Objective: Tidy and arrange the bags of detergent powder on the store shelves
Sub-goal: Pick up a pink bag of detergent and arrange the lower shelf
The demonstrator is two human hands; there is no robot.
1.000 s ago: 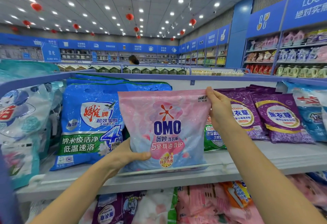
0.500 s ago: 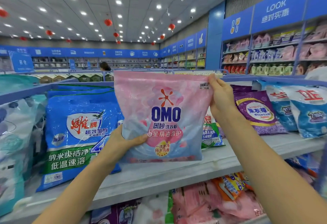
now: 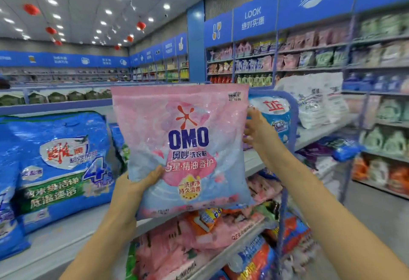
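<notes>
I hold a pink OMO detergent bag (image 3: 188,147) upright in the air, in front of the grey shelf (image 3: 66,235) and clear of it. My left hand (image 3: 137,186) grips its lower left corner, thumb across the front. My right hand (image 3: 257,129) grips its right edge, a little below the price sticker. A large blue detergent bag (image 3: 59,167) stands on the shelf at the left. A white and blue bag (image 3: 276,113) stands on the shelf behind my right hand.
Pink and orange bags (image 3: 199,235) fill the lower shelf under the held bag. A blue rail (image 3: 293,124) ends this shelf unit at the right. Across the aisle, wall shelves (image 3: 332,63) carry more bags and bottles. White sacks (image 3: 314,98) lie beyond the rail.
The pink bag has come up off the shelf and away from it, toward the right. My view has swung right, so the purple bags are out of sight.
</notes>
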